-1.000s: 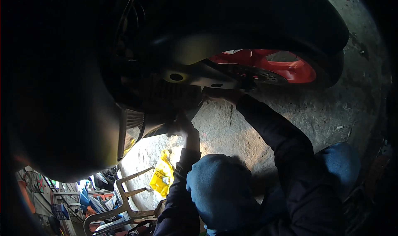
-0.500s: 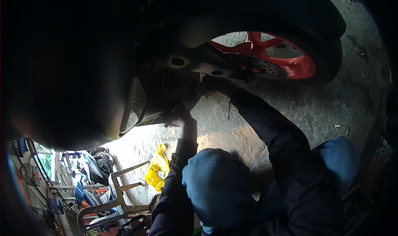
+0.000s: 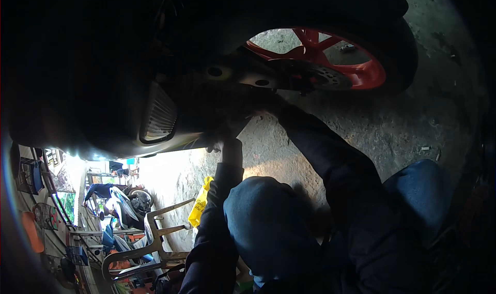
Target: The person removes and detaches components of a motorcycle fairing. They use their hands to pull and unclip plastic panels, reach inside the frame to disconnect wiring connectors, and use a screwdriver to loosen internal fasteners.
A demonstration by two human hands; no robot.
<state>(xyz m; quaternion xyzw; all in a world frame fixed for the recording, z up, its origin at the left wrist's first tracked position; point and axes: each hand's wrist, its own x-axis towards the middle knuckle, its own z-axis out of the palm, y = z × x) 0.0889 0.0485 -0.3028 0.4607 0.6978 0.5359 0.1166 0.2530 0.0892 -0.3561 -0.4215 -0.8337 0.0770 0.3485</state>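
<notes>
In the head view, the left hand (image 3: 224, 143) and right hand (image 3: 262, 105) are apart, both at the edge of a dark motorcycle panel (image 3: 211, 98) between the ribbed lamp (image 3: 159, 117) and red wheel (image 3: 371, 76); in this shadow, I cannot tell whether either grips it.

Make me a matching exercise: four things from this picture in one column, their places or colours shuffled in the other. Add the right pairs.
Things
1. Right hand
2. Bag
3. Left hand
4. Wheel rim

Places and colours
A. Red, with spokes
B. Of the two hands, the one nearer the ribbed lamp
C. Yellow, beside the left sleeve
D. Of the two hands, the one nearer the wheel

Right pairs: 1-D, 2-C, 3-B, 4-A
</notes>
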